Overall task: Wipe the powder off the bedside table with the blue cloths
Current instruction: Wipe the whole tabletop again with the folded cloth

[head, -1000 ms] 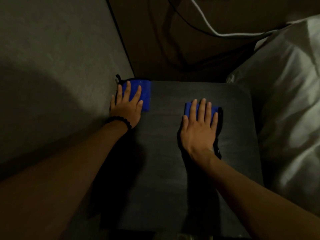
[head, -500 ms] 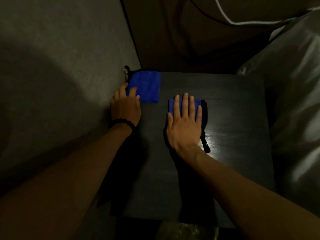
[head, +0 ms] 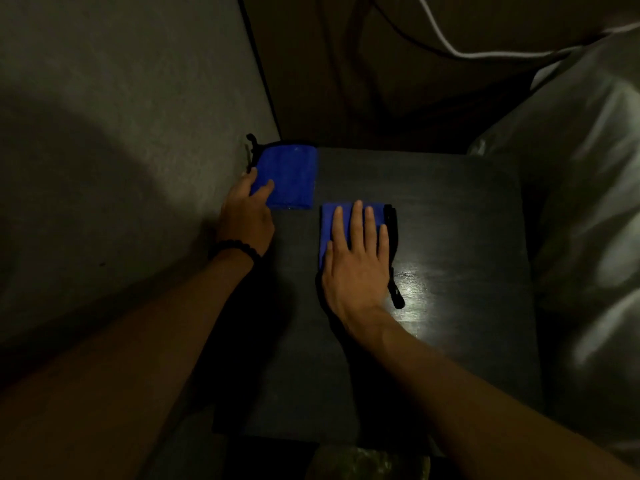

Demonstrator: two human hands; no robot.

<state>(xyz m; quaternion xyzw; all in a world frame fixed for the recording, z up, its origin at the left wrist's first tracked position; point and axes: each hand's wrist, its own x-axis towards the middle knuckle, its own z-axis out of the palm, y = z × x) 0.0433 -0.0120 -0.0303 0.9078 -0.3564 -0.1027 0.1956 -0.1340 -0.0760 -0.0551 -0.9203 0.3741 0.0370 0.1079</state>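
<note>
A dark table (head: pixel 433 237) fills the middle of the frame, seen from above, with a bright glare patch on its surface right of centre. Two blue cloths lie on it. The left cloth (head: pixel 289 178) sits at the table's upper-left corner, against the grey wall (head: pixel 121 133) that takes up the left of the frame; a black loop sticks out from its upper-left edge. The left hand (head: pixel 247 216) holds this cloth at its lower-left corner: the thumb lies on top of the blue fabric and the fingers are curled at its left edge, so it looks like a pinch, though the dim light hides the fingers underneath. A dark bead bracelet (head: pixel 235 249) circles that wrist.

The right cloth (head: pixel 329 223) lies just below and to the right of the first, near the frame's centre, close to it but apart. The right hand (head: pixel 356 265) rests flat on it, fingers straight and slightly spread, palm down, covering most of it; blue shows at the left and top, and a black edging with a strap trails down the hand's right side.

Pale bedding (head: pixel 588 220) fills the right of the frame. A white cable (head: pixel 460 51) runs across the upper right. Powder on the table cannot be made out in this light
</note>
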